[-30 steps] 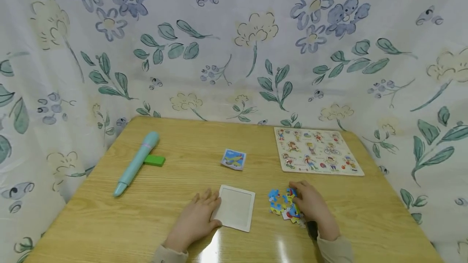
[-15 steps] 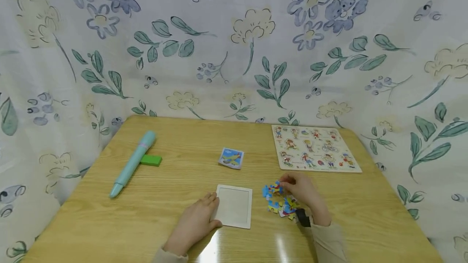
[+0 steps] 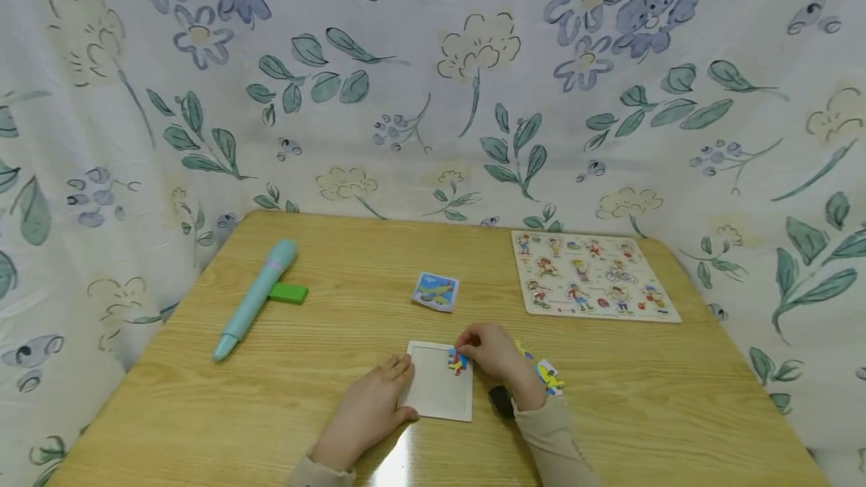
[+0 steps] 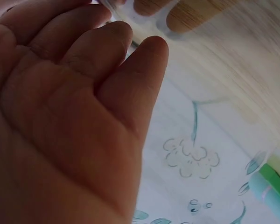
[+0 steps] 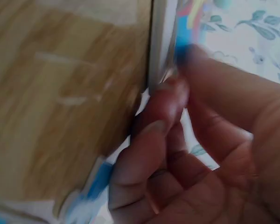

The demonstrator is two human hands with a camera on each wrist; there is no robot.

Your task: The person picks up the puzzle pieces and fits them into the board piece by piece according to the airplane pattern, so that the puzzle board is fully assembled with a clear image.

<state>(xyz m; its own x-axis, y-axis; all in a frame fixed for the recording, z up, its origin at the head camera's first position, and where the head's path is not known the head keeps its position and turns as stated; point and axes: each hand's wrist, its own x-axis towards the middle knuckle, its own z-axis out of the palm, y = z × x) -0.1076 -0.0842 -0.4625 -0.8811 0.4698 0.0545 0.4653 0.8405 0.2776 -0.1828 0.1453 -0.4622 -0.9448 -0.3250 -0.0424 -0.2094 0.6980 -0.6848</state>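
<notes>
A square off-white puzzle tray (image 3: 430,391) with a raised rim lies at the front middle of the table. My left hand (image 3: 375,406) rests along its left edge, fingers extended; the left wrist view shows mostly its palm (image 4: 70,121). Between thumb and fingertips my right hand (image 3: 499,358) pinches a blue, red and yellow jigsaw piece (image 3: 456,360) at the tray's upper right corner. Blurred in the right wrist view, the piece (image 5: 183,35) shows beside the tray's rim (image 5: 162,42). Several loose jigsaw pieces (image 3: 549,376) lie right of the tray, partly hidden behind my right forearm.
Behind the tray lies a small picture card (image 3: 436,291) of a yellow plane. A wooden board with figures (image 3: 595,276) is at the back right. To the left are a turquoise marker-shaped tube (image 3: 255,299) and a green block (image 3: 289,293). A floral curtain (image 3: 406,96) hangs behind.
My right hand has moved left from the loose pieces to the tray's upper right corner, bringing a jigsaw piece with it. The left hand has stayed at the tray's left edge.
</notes>
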